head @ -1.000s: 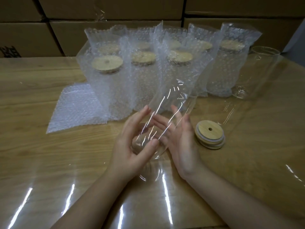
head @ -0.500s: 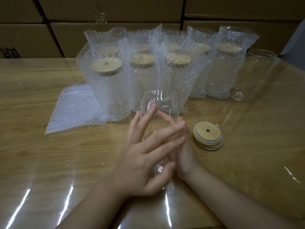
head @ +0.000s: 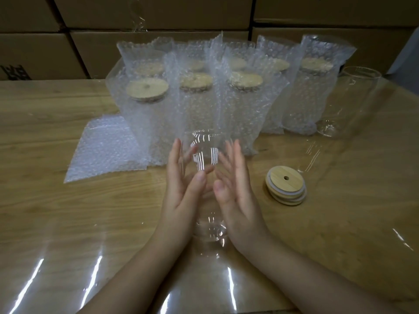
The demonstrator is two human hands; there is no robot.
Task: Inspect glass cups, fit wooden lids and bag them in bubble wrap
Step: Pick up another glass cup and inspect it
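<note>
The person is holding a clear glass cup (head: 205, 159) between two flat palms. The left hand (head: 181, 191) is pressing on the cup's left side and the right hand (head: 237, 191) on its right. Fingers on both hands are lying straight and spread rather than curling round it, with the thumbs pointing in over the glass. The cup is a smooth, tall cylinder, showing mostly as bright streaks of reflection. Its long axis is running away from the person: the round mouth is pointing forward and up toward the far side, and the thick base is sitting low between the wrists. Whether the base is touching the worktop (head: 340, 223) is not clear.

The worktop is pale wood grain lying under a glossy clear film that is catching the light in white bars. Just right of the right hand, a short stack of round wooden lids (head: 286, 188) is lying flat, the top one showing a small hole near its middle and a pale ring at its edge. Beyond the hands, a cluster of bagged cups (head: 197, 103) is standing upright in knobbly bubble wrap, wooden discs showing through the tops. A flat bubble-wrap bag (head: 106, 150) is lying to their left. A bare spare cup (head: 349, 103) is standing at the far right. Brown cardboard boxes (head: 158, 10) are filling the background.
</note>
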